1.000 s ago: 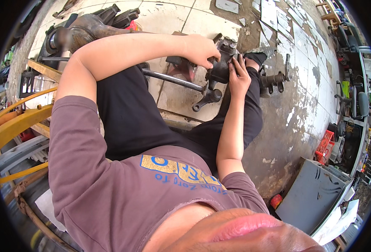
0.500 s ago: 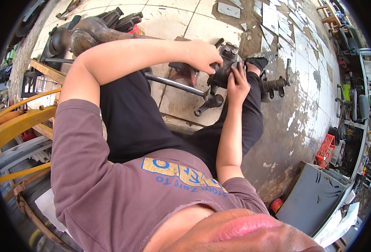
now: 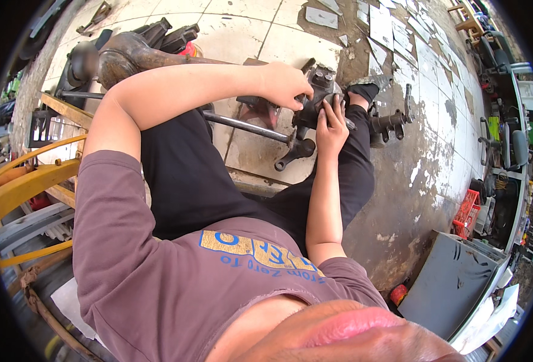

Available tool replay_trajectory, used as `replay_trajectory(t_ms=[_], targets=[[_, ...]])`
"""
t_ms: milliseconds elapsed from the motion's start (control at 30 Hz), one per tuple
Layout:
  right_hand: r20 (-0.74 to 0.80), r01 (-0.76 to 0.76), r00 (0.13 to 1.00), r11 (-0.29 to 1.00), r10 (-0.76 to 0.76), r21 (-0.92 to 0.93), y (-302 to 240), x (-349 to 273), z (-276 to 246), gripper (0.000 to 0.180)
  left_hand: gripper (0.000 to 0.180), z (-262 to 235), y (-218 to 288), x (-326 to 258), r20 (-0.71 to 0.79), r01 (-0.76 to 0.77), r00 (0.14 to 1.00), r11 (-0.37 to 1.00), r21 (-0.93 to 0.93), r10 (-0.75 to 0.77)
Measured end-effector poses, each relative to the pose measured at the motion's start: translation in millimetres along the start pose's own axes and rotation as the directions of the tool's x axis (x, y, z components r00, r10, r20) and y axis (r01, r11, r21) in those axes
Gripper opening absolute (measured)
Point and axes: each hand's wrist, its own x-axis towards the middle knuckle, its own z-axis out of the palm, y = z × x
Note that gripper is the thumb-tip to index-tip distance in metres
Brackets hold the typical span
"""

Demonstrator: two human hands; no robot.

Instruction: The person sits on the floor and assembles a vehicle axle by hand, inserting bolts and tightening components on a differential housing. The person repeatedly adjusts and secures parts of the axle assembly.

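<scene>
A dark, greasy steering knuckle (image 3: 322,84) with bolt heads on top sits at the end of a long axle. My left hand (image 3: 286,86) reaches across from the left, its fingers curled over the knuckle's left edge. From the near side my right hand (image 3: 331,128) grips the same part, thumb and fingers bent against its face. A short grey metal end (image 3: 351,125) sticks out beside the right hand. Below, a steel rod (image 3: 248,125) runs to a dark arm with an eye (image 3: 295,154). The palms hide part of the knuckle.
The axle's rounded housing (image 3: 118,60) lies at the far left. Another dark metal part (image 3: 390,125) is by my right leg. Yellow metal frames (image 3: 34,187) stand at left; a grey cabinet (image 3: 447,283) and red crate (image 3: 467,214) at right. Broken tiles (image 3: 384,27) lie beyond.
My right hand has slid a little over the knuckle, its fingers now closer together and more bent. My left hand keeps its place at the left edge. The whole view has shifted slightly.
</scene>
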Motion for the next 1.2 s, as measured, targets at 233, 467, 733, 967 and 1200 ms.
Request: replay_trajectory(t_ms=[233, 467, 733, 967, 1200], targets=[[0.019, -0.027, 0.999, 1.000, 0.027, 0.012, 4, 7, -1, 0.028, 0.044, -2, -3, 1, 0.015, 0.011, 1.000, 1.000, -0.002, -0.011], [0.026, -0.139, 0.990, 0.968, 0.136, 0.209, 16, 21, -5, 0.027, 0.044, 0, -2, 5, 0.028, -0.002, 1.000, 1.000, -0.007, 0.002], [0.003, -0.105, 0.994, 0.977, 0.106, 0.184, 9, 29, -4, 0.026, 0.041, -10, -6, 2, 0.036, 0.022, 0.999, 1.000, -0.006, -0.021], [-0.006, -0.097, 0.995, 0.972, 0.100, 0.214, 11, 29, -4, 0.025, 0.044, -2, -5, 1, 0.018, 0.001, 1.000, 1.000, -0.014, 0.000], [-0.002, -0.068, 0.998, 0.992, 0.069, 0.103, 12, 13, 1, 0.025, 0.043, -5, -7, -1, -0.049, -0.026, 0.998, 1.000, 0.008, 0.026]])
